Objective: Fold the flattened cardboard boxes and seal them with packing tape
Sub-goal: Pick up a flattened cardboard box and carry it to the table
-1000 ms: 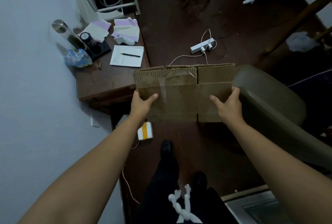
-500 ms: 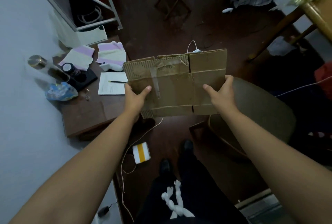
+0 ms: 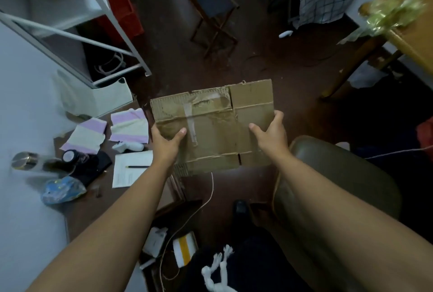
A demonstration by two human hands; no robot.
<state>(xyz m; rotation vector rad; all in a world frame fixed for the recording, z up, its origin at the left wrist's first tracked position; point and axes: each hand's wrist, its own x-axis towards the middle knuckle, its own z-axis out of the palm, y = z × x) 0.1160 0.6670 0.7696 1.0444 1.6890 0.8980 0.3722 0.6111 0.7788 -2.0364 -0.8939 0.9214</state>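
Note:
A flattened brown cardboard box (image 3: 215, 125) with strips of old clear tape on its face hangs in the air in front of me, held flat and facing up. My left hand (image 3: 165, 143) grips its left edge, thumb on top. My right hand (image 3: 271, 133) grips the right edge the same way. The box's flaps lie flat along the far and near sides. No roll of packing tape shows.
A low brown table (image 3: 77, 202) at the left carries a paper sheet with a pen (image 3: 131, 170), folded cloths (image 3: 128, 125), a metal flask (image 3: 25, 162) and a blue bag (image 3: 62, 189). An olive chair (image 3: 339, 174) stands at my right. A folding stool (image 3: 215, 10) and a wooden table (image 3: 412, 34) stand farther off.
The box has stayed in both hands while the view lifted and shifted; the box now sits farther right of the low table, and more of the room beyond shows.

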